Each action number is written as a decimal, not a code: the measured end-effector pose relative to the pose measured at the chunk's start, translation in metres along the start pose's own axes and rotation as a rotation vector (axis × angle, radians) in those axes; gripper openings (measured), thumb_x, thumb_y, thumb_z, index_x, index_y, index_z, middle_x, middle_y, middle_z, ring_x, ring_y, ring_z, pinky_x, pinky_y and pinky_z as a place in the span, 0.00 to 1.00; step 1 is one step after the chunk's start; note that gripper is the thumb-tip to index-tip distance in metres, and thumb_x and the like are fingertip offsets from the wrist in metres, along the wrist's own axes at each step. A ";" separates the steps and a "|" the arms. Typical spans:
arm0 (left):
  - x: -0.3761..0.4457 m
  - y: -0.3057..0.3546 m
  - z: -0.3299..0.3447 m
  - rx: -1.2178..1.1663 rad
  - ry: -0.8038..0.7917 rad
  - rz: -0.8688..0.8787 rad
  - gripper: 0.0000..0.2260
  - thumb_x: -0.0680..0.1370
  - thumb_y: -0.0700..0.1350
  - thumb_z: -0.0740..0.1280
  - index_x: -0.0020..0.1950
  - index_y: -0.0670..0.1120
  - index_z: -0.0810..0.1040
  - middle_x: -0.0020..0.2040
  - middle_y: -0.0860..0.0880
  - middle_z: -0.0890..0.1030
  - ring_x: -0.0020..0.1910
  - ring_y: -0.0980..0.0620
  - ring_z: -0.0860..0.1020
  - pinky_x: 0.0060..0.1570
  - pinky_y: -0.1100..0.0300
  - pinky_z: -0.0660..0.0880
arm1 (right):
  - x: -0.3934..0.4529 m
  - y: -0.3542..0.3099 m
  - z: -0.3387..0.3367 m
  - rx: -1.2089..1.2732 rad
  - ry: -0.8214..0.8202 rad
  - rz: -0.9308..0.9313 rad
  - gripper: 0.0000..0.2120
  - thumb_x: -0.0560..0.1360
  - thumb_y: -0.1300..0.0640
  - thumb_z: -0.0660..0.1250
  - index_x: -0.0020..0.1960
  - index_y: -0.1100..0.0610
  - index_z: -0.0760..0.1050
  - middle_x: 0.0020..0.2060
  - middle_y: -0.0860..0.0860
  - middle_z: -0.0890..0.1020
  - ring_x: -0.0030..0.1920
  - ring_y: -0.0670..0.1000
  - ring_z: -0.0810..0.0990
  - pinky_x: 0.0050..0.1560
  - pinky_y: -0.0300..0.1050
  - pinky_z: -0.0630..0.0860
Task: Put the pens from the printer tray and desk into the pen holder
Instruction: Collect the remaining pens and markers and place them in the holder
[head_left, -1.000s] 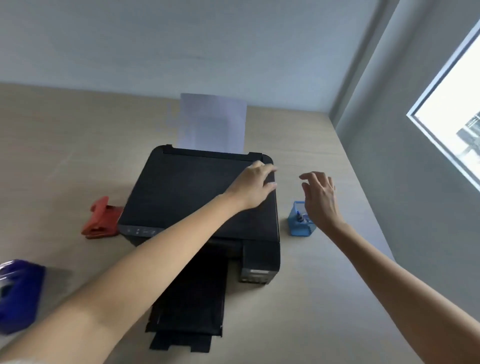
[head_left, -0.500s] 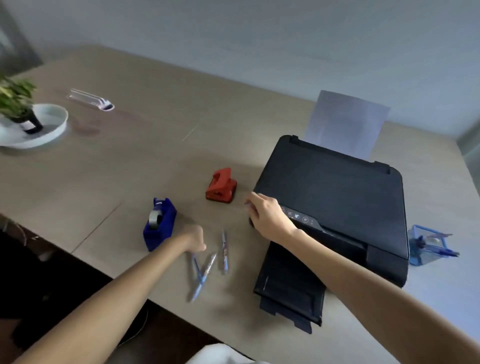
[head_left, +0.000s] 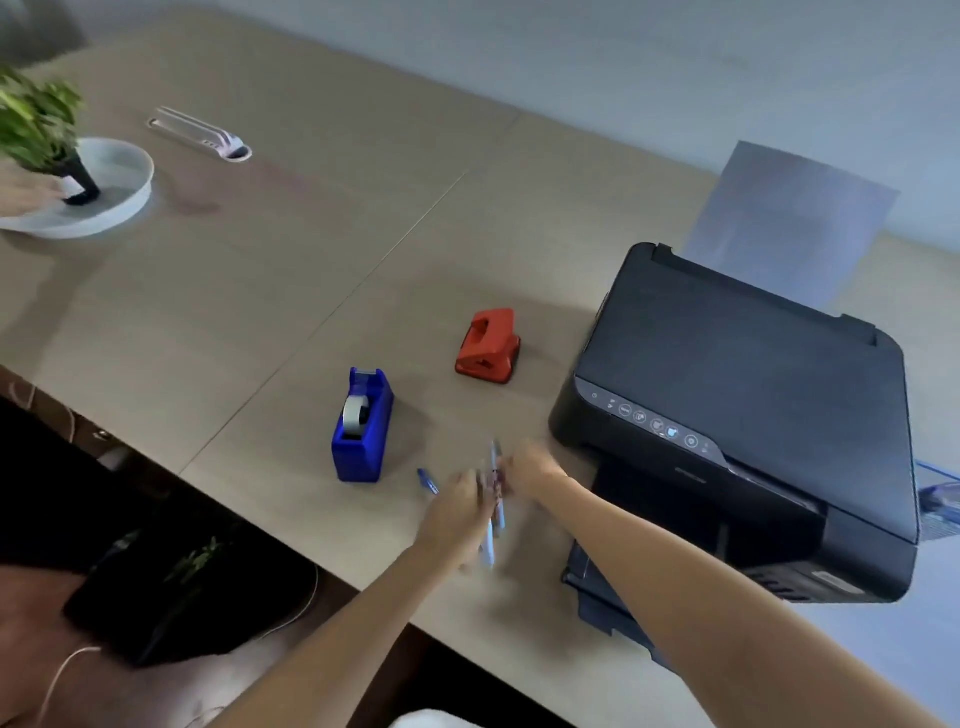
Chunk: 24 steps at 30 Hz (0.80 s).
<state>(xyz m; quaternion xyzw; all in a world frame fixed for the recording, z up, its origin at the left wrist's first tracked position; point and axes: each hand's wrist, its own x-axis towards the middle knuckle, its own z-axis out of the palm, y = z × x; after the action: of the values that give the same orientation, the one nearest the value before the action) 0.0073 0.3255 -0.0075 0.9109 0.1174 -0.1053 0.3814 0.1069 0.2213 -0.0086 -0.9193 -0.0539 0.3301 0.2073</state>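
Observation:
Several blue pens (head_left: 492, 512) lie on the desk between the blue tape dispenser and the black printer (head_left: 743, 395). My left hand (head_left: 457, 512) is blurred and closed over some of them, one pen tip (head_left: 427, 480) sticking out to its left. My right hand (head_left: 530, 470) meets it from the right, fingers on a pen. Only a sliver of the blue pen holder (head_left: 940, 496) shows, behind the printer at the right edge. The printer's output tray (head_left: 623, 587) juts toward me.
A blue tape dispenser (head_left: 362, 426) and a red hole punch (head_left: 488, 347) stand left of the printer. Far left are a potted plant (head_left: 39, 130) in a white dish (head_left: 114, 192) and a white clip-like object (head_left: 200, 135). The desk edge runs diagonally below my arms.
My view has swung left from the printer to the desk. My left hand has closed over the pens, and my right hand has left the printer's corner and come down to the pens.

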 end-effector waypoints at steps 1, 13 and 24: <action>0.003 -0.004 -0.004 -0.175 0.087 -0.027 0.10 0.81 0.44 0.56 0.45 0.40 0.71 0.35 0.48 0.75 0.34 0.59 0.78 0.31 0.59 0.75 | -0.001 -0.002 0.000 0.021 -0.011 -0.005 0.13 0.77 0.54 0.63 0.36 0.54 0.67 0.33 0.49 0.71 0.31 0.46 0.70 0.21 0.31 0.66; 0.027 -0.039 -0.002 -0.253 0.208 -0.530 0.18 0.74 0.51 0.70 0.53 0.37 0.77 0.48 0.39 0.83 0.52 0.39 0.81 0.48 0.55 0.74 | -0.015 0.000 0.007 -0.204 -0.086 -0.022 0.15 0.78 0.60 0.61 0.63 0.65 0.71 0.57 0.62 0.79 0.56 0.61 0.79 0.54 0.50 0.77; 0.036 0.021 0.003 -0.027 0.193 -0.321 0.12 0.82 0.41 0.56 0.51 0.32 0.72 0.46 0.35 0.79 0.46 0.36 0.78 0.39 0.51 0.70 | -0.118 0.027 -0.112 0.192 0.345 -0.582 0.13 0.76 0.66 0.57 0.56 0.55 0.59 0.30 0.58 0.73 0.29 0.62 0.74 0.31 0.53 0.71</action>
<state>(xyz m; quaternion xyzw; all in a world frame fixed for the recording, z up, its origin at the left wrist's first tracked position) 0.0476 0.3140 -0.0056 0.8810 0.2985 -0.0754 0.3591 0.0848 0.1307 0.1272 -0.8840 -0.2467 0.1005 0.3840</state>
